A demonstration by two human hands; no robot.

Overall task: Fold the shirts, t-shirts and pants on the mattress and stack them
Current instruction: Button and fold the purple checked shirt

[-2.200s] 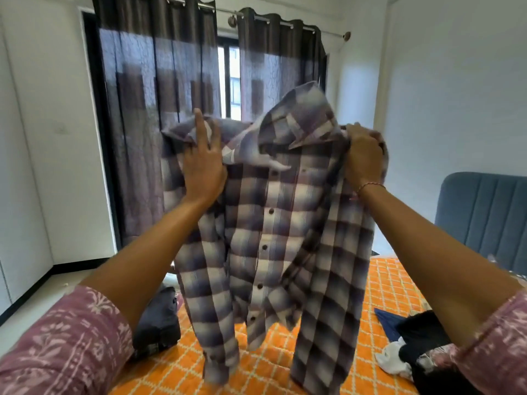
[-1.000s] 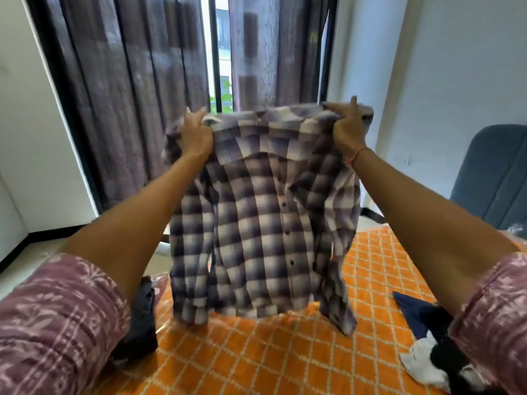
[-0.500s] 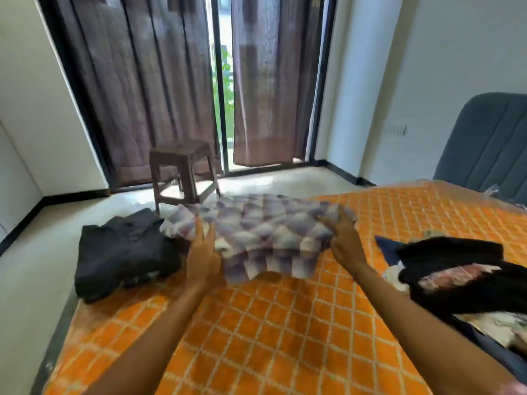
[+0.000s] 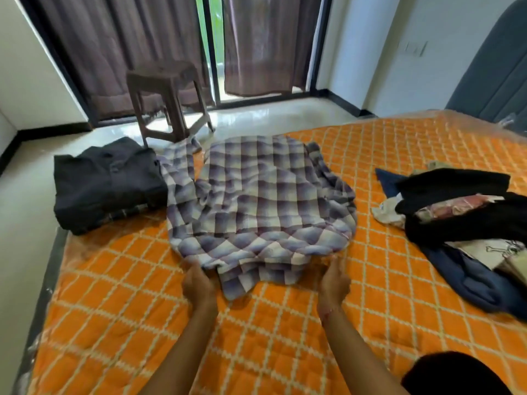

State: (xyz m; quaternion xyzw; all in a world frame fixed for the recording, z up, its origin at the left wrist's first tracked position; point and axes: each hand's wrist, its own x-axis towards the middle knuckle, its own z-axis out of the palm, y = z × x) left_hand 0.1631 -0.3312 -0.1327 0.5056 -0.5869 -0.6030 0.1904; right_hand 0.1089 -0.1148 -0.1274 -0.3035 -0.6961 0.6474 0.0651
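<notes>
1. Head view, looking down over the bed: the purple-and-white checked cotton shirt (image 4: 256, 201) that hung in the air between raised arms a couple of seconds ago now lies spread on the orange quilted mattress (image 4: 285, 337), collar end toward the person, hem toward the window.

2. Left hand (image 4: 198, 283) is at the shirt's near-left edge — its fingers seem curled into the cloth, pinching a fold, though they are partly hidden under the fabric.

3. Right hand (image 4: 333, 280) sits at the near-right edge with fingers pointing forward; whether it has hold of the cloth or only touches it, I cannot tell.

4. My reading: laying it down ends the shaking-out, and folding proper can begin. The cloth is rumpled and one sleeve trails off to the far left, so smoothing likely comes first.

5. Counting up — one shirt in hand; one neat stack of dark grey folded garments (image 4: 105, 181) at the mattress's far-left corner, just touching the trailing sleeve; one loose heap of unfolded clothes (image 4: 462, 220) to the right, black, navy and pale pieces tangled together, too jumbled to count.

6. One brown plastic stool (image 4: 168, 98) stands on the floor before two dark curtains (image 4: 114, 47), and a grey upholstered headboard (image 4: 496, 64) rises at the far right.

7. Most of the work looks to be ahead.
</notes>
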